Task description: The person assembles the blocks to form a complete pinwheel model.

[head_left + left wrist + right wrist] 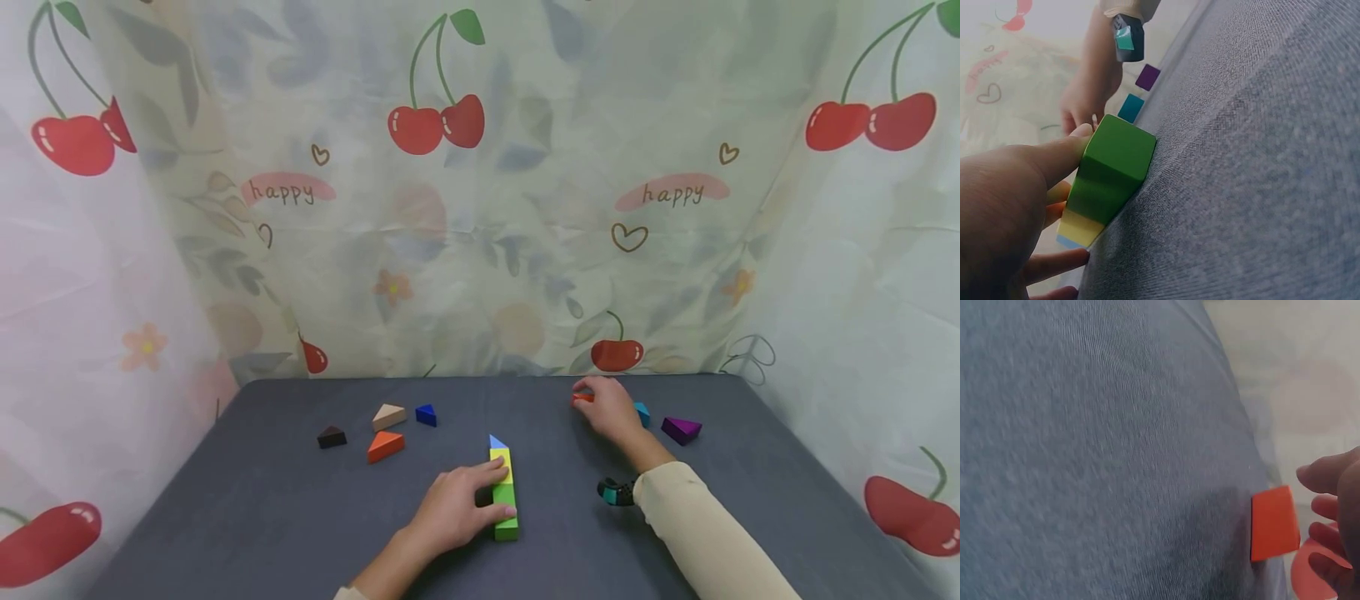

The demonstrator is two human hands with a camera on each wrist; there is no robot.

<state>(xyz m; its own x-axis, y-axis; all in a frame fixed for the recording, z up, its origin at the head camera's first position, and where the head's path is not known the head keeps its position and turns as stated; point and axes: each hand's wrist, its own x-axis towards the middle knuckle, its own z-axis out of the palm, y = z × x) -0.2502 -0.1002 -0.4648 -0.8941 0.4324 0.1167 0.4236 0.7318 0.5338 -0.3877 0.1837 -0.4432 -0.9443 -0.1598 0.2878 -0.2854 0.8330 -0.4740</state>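
Note:
A row of blocks lies in the middle of the table: a green block (505,496), a yellow block (501,457) and a light blue triangular block (497,442) at its far end. Over this row my left hand (455,504) spreads its thumb on the green and a finger on the yellow. At the back right, my right hand (609,410) reaches over an orange-red block (1274,524). Its fingertips are close beside that block, loosely bent and spread, with a gap showing in the right wrist view. Part of the block is hidden by the hand in the head view.
Left of the row lie a black block (332,437), a beige block (388,417), an orange block (386,447) and a dark blue block (426,415). A teal block (642,414), partly hidden, and a purple block (682,430) lie near the right forearm. A patterned curtain (480,250) borders the table.

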